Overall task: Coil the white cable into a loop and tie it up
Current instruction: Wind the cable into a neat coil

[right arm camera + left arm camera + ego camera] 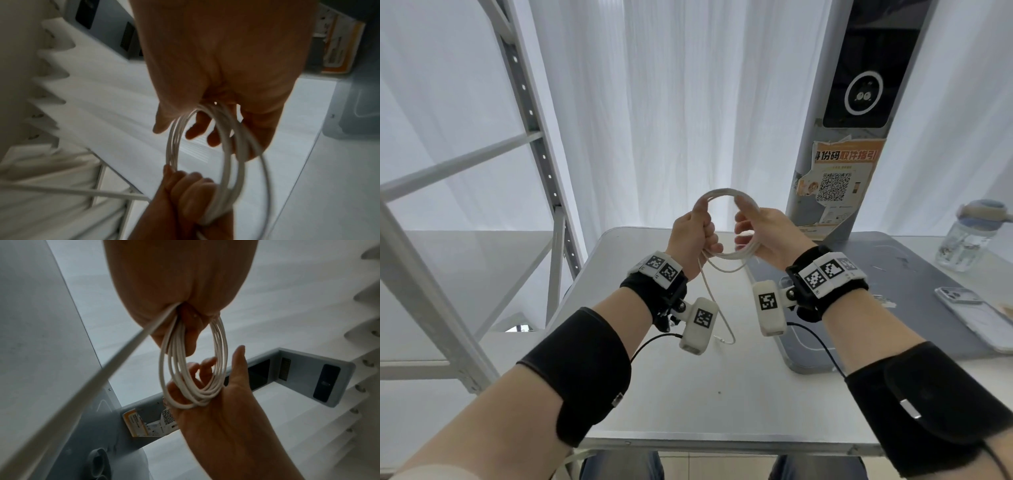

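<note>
I hold the white cable [726, 192] raised above the table, wound into a round coil of several turns. My left hand [693, 233] grips the coil's left side in a fist; the left wrist view shows the turns [193, 363] bunched inside that fist [180, 280]. My right hand [763, 233] holds the coil's right side, thumb over the top and fingers loosely curled under it. In the right wrist view the coil [226, 162] runs between this hand's [226, 56] thumb and fingers. A loose tail [710, 301] hangs from the left fist down towards the table.
A white folding table [688, 394] lies below. On its right stands a grey pillar with an orange poster [839, 171] on a grey base [893, 274]. A water bottle [969, 236] and a phone [976, 318] sit at the far right. A metal rack [534, 137] stands left.
</note>
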Available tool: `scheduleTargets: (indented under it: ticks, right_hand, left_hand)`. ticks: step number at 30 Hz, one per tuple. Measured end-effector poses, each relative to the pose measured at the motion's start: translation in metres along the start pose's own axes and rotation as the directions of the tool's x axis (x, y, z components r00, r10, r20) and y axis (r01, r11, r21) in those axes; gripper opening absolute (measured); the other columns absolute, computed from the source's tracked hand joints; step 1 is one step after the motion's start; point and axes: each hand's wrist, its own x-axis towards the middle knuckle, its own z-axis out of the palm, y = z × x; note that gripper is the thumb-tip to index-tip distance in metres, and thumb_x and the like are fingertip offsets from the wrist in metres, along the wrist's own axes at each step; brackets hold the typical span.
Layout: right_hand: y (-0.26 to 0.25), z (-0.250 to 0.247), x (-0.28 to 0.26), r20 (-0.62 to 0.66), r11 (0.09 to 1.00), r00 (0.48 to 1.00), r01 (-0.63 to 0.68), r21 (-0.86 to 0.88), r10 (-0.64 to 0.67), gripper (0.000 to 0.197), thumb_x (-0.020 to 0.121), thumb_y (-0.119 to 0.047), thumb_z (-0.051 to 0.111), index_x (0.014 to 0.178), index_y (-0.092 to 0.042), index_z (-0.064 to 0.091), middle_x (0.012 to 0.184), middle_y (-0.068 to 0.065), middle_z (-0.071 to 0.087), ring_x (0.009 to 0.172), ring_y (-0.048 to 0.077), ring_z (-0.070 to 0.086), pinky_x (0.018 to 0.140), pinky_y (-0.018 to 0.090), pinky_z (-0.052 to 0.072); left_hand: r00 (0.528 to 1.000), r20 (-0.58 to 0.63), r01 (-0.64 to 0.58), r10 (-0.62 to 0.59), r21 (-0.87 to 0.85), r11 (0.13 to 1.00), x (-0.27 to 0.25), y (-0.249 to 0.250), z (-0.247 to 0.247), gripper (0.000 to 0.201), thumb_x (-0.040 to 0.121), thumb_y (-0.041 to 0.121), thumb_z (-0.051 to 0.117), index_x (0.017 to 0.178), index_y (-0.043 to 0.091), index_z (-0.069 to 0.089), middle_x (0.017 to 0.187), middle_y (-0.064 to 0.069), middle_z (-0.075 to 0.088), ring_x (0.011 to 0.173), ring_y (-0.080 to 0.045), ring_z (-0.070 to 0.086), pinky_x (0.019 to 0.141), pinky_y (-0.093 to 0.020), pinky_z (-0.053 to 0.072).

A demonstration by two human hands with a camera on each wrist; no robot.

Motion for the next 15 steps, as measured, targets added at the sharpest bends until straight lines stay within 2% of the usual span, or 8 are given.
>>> scheduleTargets:
  ticks: [2, 4, 5, 7, 9, 11, 15]
  right_hand:
    - [0.004, 0.000, 0.000, 0.021, 0.984, 1.000, -0.012, -0.179, 0.016, 0.048, 0.088, -0.055, 0.071, 0.099, -0.008, 0.069, 0.083, 0.004, 0.053, 0.068, 0.019, 0.052, 0.066, 0.033, 0.048]
    - [0.009, -0.001, 0.000, 0.067, 0.966, 0.994, -0.065, -0.251, 0.085, 0.051, 0.086, -0.054, 0.074, 0.106, -0.008, 0.072, 0.077, 0.002, 0.051, 0.061, 0.015, 0.047, 0.057, 0.030, 0.045]
    - [0.010, -0.001, -0.001, 0.101, 0.961, 0.987, -0.097, -0.259, 0.127, 0.049, 0.086, -0.050, 0.076, 0.107, -0.007, 0.072, 0.074, 0.002, 0.052, 0.056, 0.014, 0.046, 0.053, 0.029, 0.043]
    - [0.009, 0.001, -0.004, 0.174, 0.951, 0.966, -0.139, -0.276, 0.191, 0.033, 0.089, -0.035, 0.077, 0.104, -0.007, 0.072, 0.071, 0.003, 0.061, 0.052, 0.014, 0.050, 0.049, 0.027, 0.045]
    - [0.007, 0.003, -0.007, 0.230, 0.955, 0.951, -0.145, -0.260, 0.207, 0.018, 0.094, -0.021, 0.073, 0.104, -0.007, 0.071, 0.082, 0.007, 0.074, 0.053, 0.015, 0.060, 0.049, 0.025, 0.051]
    - [0.006, 0.004, -0.007, 0.242, 0.968, 0.951, -0.146, -0.204, 0.195, 0.016, 0.096, -0.015, 0.069, 0.108, -0.004, 0.070, 0.094, 0.012, 0.077, 0.056, 0.014, 0.066, 0.051, 0.022, 0.053]
    - [0.007, 0.005, -0.007, 0.197, 0.984, 0.964, -0.168, -0.064, 0.178, 0.008, 0.095, -0.007, 0.068, 0.101, -0.001, 0.069, 0.083, 0.013, 0.076, 0.054, 0.010, 0.063, 0.050, 0.019, 0.053]
  left_hand:
    - [0.999, -0.049, 0.002, -0.005, -0.071, 0.997, 0.002, 0.004, -0.002, 0.047, 0.104, 0.038, 0.047, 0.063, 0.018, 0.033, 0.047, 0.005, 0.024, 0.039, -0.011, 0.025, 0.040, -0.023, 0.035]
    - [0.994, -0.106, 0.006, -0.022, -0.146, 0.989, 0.006, 0.008, -0.005, 0.045, 0.104, 0.036, 0.045, 0.066, 0.017, 0.034, 0.046, 0.005, 0.026, 0.037, -0.011, 0.025, 0.039, -0.022, 0.035]
    - [0.991, -0.128, 0.009, -0.034, -0.186, 0.982, 0.008, 0.010, -0.007, 0.045, 0.105, 0.036, 0.045, 0.066, 0.016, 0.034, 0.047, 0.004, 0.026, 0.037, -0.012, 0.025, 0.039, -0.022, 0.035]
    - [0.986, -0.153, 0.018, -0.061, -0.268, 0.963, 0.010, 0.013, -0.009, 0.047, 0.104, 0.037, 0.046, 0.065, 0.017, 0.031, 0.047, 0.004, 0.024, 0.036, -0.012, 0.023, 0.038, -0.021, 0.034]
    - [0.985, -0.150, 0.033, -0.085, -0.319, 0.947, 0.011, 0.014, -0.011, 0.048, 0.104, 0.038, 0.046, 0.064, 0.017, 0.030, 0.048, 0.004, 0.022, 0.036, -0.013, 0.023, 0.038, -0.021, 0.035]
    - [0.986, -0.133, 0.052, -0.103, -0.338, 0.940, 0.010, 0.014, -0.011, 0.047, 0.104, 0.039, 0.045, 0.065, 0.017, 0.031, 0.048, 0.004, 0.022, 0.035, -0.013, 0.024, 0.040, -0.022, 0.039]
    - [0.983, -0.130, 0.075, -0.129, -0.360, 0.930, 0.010, 0.012, -0.012, 0.045, 0.103, 0.044, 0.044, 0.068, 0.015, 0.038, 0.051, 0.004, 0.027, 0.038, -0.011, 0.030, 0.052, -0.027, 0.049]
